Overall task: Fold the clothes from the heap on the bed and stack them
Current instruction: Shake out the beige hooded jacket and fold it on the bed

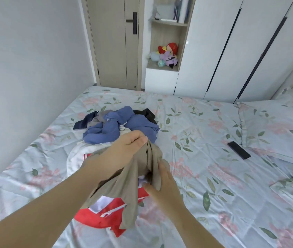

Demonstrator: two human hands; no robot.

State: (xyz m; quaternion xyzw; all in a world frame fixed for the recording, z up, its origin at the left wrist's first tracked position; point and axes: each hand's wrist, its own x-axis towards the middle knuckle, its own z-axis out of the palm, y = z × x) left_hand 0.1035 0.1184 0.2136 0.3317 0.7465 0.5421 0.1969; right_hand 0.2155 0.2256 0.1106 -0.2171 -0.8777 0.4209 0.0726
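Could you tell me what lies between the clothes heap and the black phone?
Nothing but bare floral bedsheet, as the head view shows.

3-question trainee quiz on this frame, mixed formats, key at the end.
1. True or false: the left hand and the right hand both grip the taupe garment.
2. What lies on the bed near the pillow? A remote, B phone, C book.
3. Fill in: the largest garment on top of the heap is ____ in colour.
Key: 1 true; 2 B; 3 blue.
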